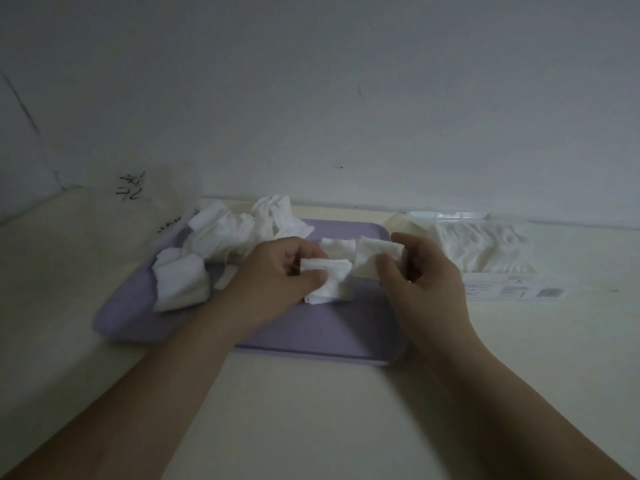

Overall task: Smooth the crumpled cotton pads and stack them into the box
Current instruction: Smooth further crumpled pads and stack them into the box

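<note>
A lilac tray (322, 337) lies on the pale table. Crumpled white cotton pads (228, 233) are heaped on its far left part, with another crumpled lump (180, 285) at its left edge. My left hand (277, 275) pinches a folded white pad (329, 278) between thumb and fingers above the tray. My right hand (422, 275) grips the other end of the pad (374, 254), thumb in front and fingers behind. A clear box (481, 251) with white pads inside stands to the right of the tray, by the wall.
A translucent plastic bag (152, 202) with dark lettering stands at the tray's far left corner. The wall runs close behind the tray and box. A printed label strip (516, 292) lies in front of the box.
</note>
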Demonstrator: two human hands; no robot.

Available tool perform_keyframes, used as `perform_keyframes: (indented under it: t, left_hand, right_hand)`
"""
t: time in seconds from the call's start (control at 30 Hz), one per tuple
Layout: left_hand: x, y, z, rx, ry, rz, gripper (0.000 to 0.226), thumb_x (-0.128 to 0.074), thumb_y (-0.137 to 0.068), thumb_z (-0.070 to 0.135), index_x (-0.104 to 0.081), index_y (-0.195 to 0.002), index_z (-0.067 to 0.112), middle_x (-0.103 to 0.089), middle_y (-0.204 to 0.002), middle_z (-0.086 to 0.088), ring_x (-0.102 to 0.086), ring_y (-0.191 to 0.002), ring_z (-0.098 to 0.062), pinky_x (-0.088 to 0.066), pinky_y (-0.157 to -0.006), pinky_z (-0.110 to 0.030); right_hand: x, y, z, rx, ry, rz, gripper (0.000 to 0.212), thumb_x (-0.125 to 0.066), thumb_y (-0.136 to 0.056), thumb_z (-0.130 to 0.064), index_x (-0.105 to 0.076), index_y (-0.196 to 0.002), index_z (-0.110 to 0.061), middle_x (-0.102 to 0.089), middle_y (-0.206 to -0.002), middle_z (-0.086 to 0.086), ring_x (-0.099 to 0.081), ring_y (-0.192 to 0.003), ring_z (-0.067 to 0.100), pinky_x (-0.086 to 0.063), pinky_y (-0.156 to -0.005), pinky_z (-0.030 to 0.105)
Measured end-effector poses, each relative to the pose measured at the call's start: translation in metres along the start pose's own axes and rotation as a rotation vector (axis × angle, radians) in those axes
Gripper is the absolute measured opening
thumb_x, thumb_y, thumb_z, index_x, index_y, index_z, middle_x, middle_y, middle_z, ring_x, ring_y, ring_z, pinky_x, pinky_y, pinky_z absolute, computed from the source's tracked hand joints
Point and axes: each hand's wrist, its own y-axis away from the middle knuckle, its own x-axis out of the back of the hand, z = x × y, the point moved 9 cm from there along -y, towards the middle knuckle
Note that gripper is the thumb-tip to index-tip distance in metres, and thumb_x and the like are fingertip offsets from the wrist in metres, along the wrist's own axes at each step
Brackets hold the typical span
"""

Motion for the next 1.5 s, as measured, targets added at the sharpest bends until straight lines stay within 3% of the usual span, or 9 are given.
perform_keyframes:
  t: [0.1,0.17,0.3,0.43,0.53,0.7,0.9,1.03,1.5]
  left_hand:
    - [0.001,-0.001,0.006,-0.176,-0.148,0.062,0.014,-0.076,-0.090,0.011,-0.078,-0.098,0.023,-0.075,-0.093,-0.001,-0.066,-0.082,-0.010,-0.057,-0.078,-0.031]
    - [0.001,0.000,0.016,-0.302,-0.309,0.104,0.017,-0.076,-0.089,0.019,-0.080,-0.105,0.020,-0.070,-0.111,0.002,-0.064,-0.097,-0.003,-0.050,-0.089,-0.017]
    - [0.014,0.005,0.029,-0.295,-0.332,0.222,0.017,-0.076,-0.088,0.022,-0.077,-0.097,0.036,-0.063,-0.122,0.018,-0.060,-0.106,0.006,-0.044,-0.081,-0.004]
    - [0.026,0.008,0.024,-0.184,-0.017,0.252,0.017,-0.073,-0.091,0.016,-0.075,-0.089,0.032,-0.077,-0.091,0.007,-0.069,-0.080,-0.010,-0.054,-0.071,-0.023]
    - [0.014,0.009,0.016,-0.077,0.229,0.151,0.016,-0.068,-0.096,0.005,-0.075,-0.098,0.018,-0.076,-0.088,-0.003,-0.067,-0.081,-0.019,-0.057,-0.068,-0.029]
    - [-0.006,0.009,0.014,-0.023,0.512,0.003,0.015,-0.068,-0.094,0.009,-0.070,-0.108,0.005,-0.073,-0.097,-0.013,-0.068,-0.084,-0.021,-0.055,-0.063,-0.032]
    - [-0.011,0.009,0.006,-0.006,0.428,0.021,0.017,-0.063,-0.098,0.006,-0.070,-0.113,0.004,-0.073,-0.114,-0.024,-0.071,-0.102,-0.032,-0.059,-0.089,-0.048]
    - [-0.010,0.009,0.004,0.006,0.368,0.053,0.017,-0.067,-0.096,0.007,-0.071,-0.113,0.006,-0.076,-0.111,-0.020,-0.072,-0.104,-0.033,-0.057,-0.094,-0.053]
    - [-0.006,0.012,0.010,-0.064,0.310,0.117,0.015,-0.073,-0.092,0.007,-0.078,-0.100,0.018,-0.076,-0.091,-0.004,-0.068,-0.082,-0.009,-0.055,-0.065,-0.020]
  right_hand:
    - [0.001,0.001,0.001,0.010,0.012,0.005,0.032,-0.069,-0.095,-0.027,-0.065,-0.127,-0.029,-0.073,-0.093,-0.003,-0.066,-0.082,0.004,-0.048,-0.069,0.011]
    - [0.002,0.000,0.002,0.010,0.014,0.014,0.033,-0.069,-0.095,-0.027,-0.065,-0.128,-0.029,-0.073,-0.092,-0.001,-0.066,-0.080,0.007,-0.047,-0.067,0.010]
    - [0.001,-0.001,0.004,-0.001,-0.009,0.024,0.033,-0.068,-0.096,-0.026,-0.064,-0.128,-0.031,-0.073,-0.093,-0.002,-0.068,-0.083,0.008,-0.051,-0.073,0.017]
    - [0.001,-0.001,0.004,0.006,-0.027,0.024,0.032,-0.069,-0.095,-0.026,-0.064,-0.126,-0.032,-0.074,-0.092,0.001,-0.070,-0.084,0.013,-0.053,-0.076,0.025]
    - [0.000,0.000,0.004,0.005,-0.045,0.007,0.032,-0.071,-0.093,-0.027,-0.064,-0.123,-0.034,-0.074,-0.090,0.004,-0.071,-0.082,0.014,-0.055,-0.075,0.026]
    - [-0.012,0.003,0.007,-0.014,-0.187,-0.077,0.038,-0.075,-0.082,-0.040,-0.067,-0.119,-0.035,-0.077,-0.091,0.016,-0.075,-0.088,0.039,-0.062,-0.082,0.059]
    - [-0.021,0.007,0.001,-0.036,-0.325,-0.181,0.019,-0.077,-0.092,-0.016,-0.073,-0.109,-0.023,-0.081,-0.086,0.008,-0.079,-0.089,0.030,-0.063,-0.086,0.055]
    - [-0.026,0.012,-0.006,-0.058,-0.408,-0.239,0.020,-0.075,-0.093,-0.007,-0.073,-0.110,-0.016,-0.082,-0.089,0.010,-0.080,-0.091,0.026,-0.064,-0.087,0.049]
    - [-0.032,0.016,-0.011,-0.140,-0.617,-0.344,0.020,-0.061,-0.101,-0.004,-0.072,-0.118,-0.007,-0.079,-0.102,0.018,-0.076,-0.103,0.035,-0.063,-0.088,0.044]
